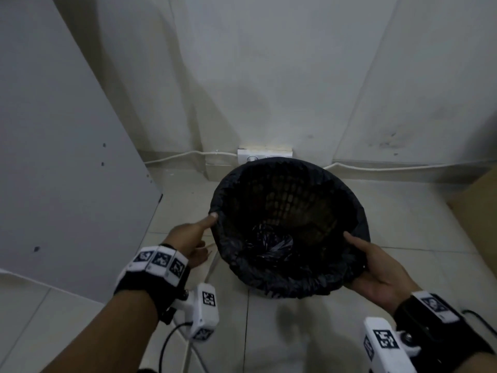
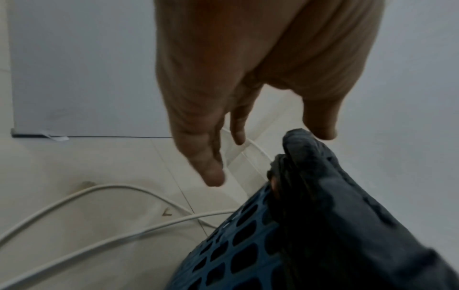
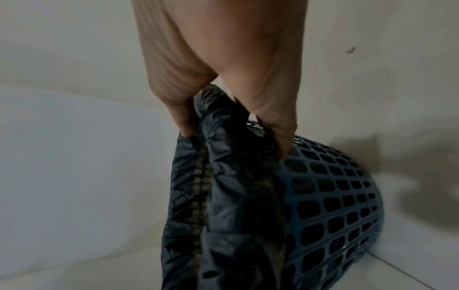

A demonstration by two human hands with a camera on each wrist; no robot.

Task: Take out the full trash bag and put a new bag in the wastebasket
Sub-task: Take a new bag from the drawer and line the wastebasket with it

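Note:
A dark blue mesh wastebasket [image 1: 295, 200] [image 3: 330, 196] stands on the tiled floor by the wall, tipped toward me. A black trash bag [image 1: 269, 281] [image 2: 335, 196] lines it, folded over the rim. Crumpled black plastic [image 1: 271, 243] lies at the bottom. My left hand [image 1: 199, 235] [image 2: 268, 155] is at the left rim, its thumb tip touching the bag fold while the other fingers stay straight beside the basket. My right hand [image 1: 360, 254] [image 3: 233, 141] grips the right rim through the bag, thumb inside, fingers outside.
White cables [image 1: 166, 158] [image 2: 99, 196] run along the wall and across the floor left of the basket. A white socket [image 1: 265, 154] sits just behind it. A grey panel [image 1: 67, 157] stands at the left and cardboard [image 1: 476, 205] lies at the right.

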